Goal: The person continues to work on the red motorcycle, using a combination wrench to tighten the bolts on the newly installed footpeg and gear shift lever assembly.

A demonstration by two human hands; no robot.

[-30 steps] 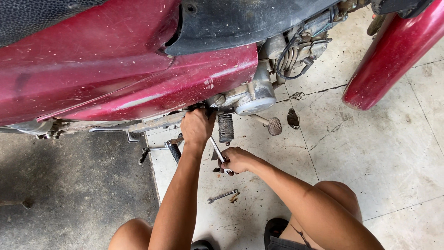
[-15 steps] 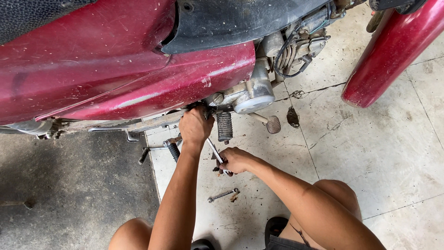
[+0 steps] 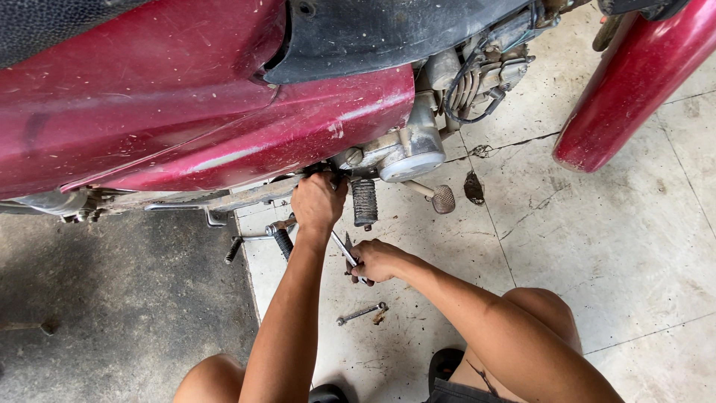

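Here right hand [image 3: 377,261] grip pinching wrench [image 3: 344,250]; left hand [image 3: 317,201] clenched under motorcycle [image 3: 224,112], footpeg [image 3: 364,201] beside

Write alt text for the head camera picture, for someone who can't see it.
A crouching person's left hand reaches under a dark red motorcycle by its footpeg, while the right hand grips a metal wrench. Another wrench lies on the cracked floor.

The left hand [image 3: 317,203] reached forward, fingers curled shut; the right hand [image 3: 375,261] was fisted just behind it.
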